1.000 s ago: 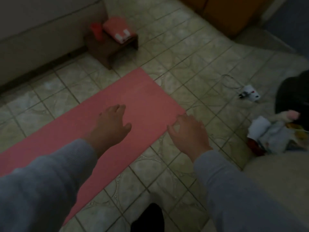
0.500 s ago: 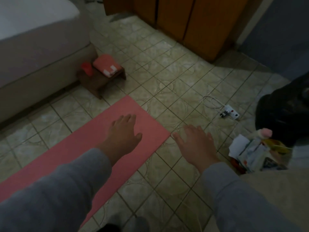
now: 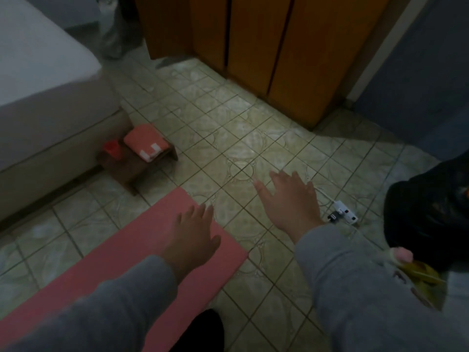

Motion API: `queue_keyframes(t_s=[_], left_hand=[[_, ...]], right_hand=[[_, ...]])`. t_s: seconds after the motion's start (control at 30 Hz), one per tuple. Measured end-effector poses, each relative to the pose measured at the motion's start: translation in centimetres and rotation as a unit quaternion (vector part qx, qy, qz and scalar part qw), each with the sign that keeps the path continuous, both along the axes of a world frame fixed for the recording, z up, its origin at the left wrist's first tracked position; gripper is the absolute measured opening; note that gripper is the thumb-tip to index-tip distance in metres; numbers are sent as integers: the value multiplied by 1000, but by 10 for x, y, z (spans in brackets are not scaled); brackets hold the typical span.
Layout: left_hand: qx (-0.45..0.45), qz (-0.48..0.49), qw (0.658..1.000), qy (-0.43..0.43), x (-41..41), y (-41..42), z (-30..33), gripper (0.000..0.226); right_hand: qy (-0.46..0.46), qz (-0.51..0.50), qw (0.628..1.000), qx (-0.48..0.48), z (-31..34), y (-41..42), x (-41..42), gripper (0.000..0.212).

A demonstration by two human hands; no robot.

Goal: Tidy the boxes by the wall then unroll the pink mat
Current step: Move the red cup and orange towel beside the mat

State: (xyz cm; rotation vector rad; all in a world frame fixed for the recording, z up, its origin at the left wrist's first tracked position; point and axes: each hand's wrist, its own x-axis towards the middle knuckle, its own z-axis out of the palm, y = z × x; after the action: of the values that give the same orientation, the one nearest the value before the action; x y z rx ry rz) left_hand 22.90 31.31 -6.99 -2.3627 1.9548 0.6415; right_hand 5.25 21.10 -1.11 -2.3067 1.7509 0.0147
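The pink mat (image 3: 142, 255) lies flat on the tiled floor (image 3: 243, 138), fully spread as far as the view shows. Its long axis runs on a diagonal, from the lower left edge of the view up toward the middle. The short end that shows faces up and to the right, toward the wooden wardrobe (image 3: 266, 47), with one corner pointing up at the small stool (image 3: 134, 166) and the other corner lying low beside the left arm.

The left hand (image 3: 193, 240) hovers palm down over that near end of the mat, fingers loosely spread and holding nothing; whether it touches the mat cannot be told. The right hand (image 3: 291, 204) is stretched out over bare tiles to the right of the mat, palm down, fingers splayed and empty. Both arms wear grey sleeves.

The stool stands by the base of the bed (image 3: 45, 80), just beyond the mat's end. On it lie a folded pink-and-white cloth (image 3: 146, 144) and a small red cup (image 3: 111, 148). A white power strip (image 3: 345, 215) with a cable lies on the floor just right of the right hand. A black bag (image 3: 429, 214) sits at the right edge, with a blurred heap of small items below it.
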Motion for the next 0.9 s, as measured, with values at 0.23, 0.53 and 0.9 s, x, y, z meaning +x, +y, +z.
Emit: queue_keyframes(t_s=[0.23, 0.53, 0.9], left_hand=[[-82, 12, 996, -27, -11, -151, 52, 74], [-80, 85, 993, -15, -44, -244, 50, 73], [17, 171, 985, 31, -18, -313, -10, 75]], right_hand=[[42, -21, 991, 124, -45, -14, -27, 71], [51, 51, 993, 97, -47, -145, -61, 74], [11, 144, 989, -10, 5, -369, 58, 74]])
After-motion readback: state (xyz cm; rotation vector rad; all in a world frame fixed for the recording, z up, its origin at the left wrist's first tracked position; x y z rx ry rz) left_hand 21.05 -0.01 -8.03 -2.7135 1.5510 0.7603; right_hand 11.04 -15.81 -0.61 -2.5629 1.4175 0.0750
